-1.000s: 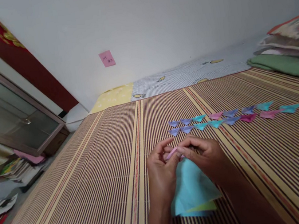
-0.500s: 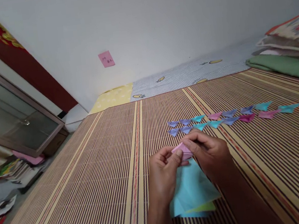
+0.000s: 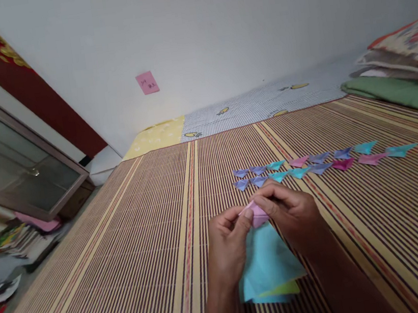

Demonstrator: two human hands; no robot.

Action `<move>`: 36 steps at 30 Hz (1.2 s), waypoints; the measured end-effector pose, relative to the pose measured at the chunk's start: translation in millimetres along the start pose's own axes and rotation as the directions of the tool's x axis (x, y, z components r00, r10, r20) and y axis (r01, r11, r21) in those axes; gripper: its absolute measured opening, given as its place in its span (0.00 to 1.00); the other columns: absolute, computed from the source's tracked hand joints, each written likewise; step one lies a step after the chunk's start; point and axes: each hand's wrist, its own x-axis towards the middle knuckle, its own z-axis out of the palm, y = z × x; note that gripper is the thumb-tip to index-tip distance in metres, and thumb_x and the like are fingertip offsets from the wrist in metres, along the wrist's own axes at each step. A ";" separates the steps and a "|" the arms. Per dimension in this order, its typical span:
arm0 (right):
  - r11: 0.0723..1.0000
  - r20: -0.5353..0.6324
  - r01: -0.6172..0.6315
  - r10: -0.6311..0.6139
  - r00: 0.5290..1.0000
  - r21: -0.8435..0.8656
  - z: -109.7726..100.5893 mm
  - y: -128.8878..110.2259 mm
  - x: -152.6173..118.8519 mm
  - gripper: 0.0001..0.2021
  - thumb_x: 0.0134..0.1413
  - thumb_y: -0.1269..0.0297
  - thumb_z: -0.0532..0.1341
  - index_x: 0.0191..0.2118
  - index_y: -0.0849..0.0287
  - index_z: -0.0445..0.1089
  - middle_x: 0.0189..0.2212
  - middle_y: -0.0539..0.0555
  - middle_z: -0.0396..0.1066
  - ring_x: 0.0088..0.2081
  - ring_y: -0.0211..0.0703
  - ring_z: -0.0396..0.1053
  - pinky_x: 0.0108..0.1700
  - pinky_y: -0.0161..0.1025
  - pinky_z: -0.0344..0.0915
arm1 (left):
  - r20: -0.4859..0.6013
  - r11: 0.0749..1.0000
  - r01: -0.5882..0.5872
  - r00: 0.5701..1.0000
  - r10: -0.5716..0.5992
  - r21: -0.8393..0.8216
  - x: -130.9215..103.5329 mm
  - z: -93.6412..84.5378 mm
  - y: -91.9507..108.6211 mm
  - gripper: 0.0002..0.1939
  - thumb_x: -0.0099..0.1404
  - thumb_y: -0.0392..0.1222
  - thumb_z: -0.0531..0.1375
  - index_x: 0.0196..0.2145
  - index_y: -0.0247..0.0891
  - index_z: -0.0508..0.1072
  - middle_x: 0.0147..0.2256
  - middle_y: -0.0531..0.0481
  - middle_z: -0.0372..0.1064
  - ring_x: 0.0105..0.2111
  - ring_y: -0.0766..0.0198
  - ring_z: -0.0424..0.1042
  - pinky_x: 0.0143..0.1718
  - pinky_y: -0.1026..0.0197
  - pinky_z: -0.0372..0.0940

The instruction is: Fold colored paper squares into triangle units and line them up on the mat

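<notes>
Tan striped mat (image 3: 127, 239) | white wall (image 3: 234, 30) | left hand (image 3: 225, 239), right hand (image 3: 299, 214) pinching pink paper (image 3: 259, 216)

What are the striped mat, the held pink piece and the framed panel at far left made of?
Mat: probably bamboo or wood, matte; thin parallel slats.
Pink piece: likely thin matte paper; straight folded edges.
Framed panel: glossy, probably glass, possibly plastic; bright glint on it.
</notes>
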 end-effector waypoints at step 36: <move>0.842 0.084 -0.261 0.252 0.964 0.471 28.6 28.9 -7.8 0.07 0.56 0.58 0.68 0.36 0.55 0.74 0.28 0.49 0.74 0.30 0.39 0.72 0.34 0.36 0.72 | -0.218 0.881 -0.120 0.976 0.020 -0.458 7.4 5.2 -4.5 0.09 0.58 0.42 0.72 0.36 0.35 0.83 0.33 0.43 0.83 0.32 0.61 0.82 0.37 0.63 0.76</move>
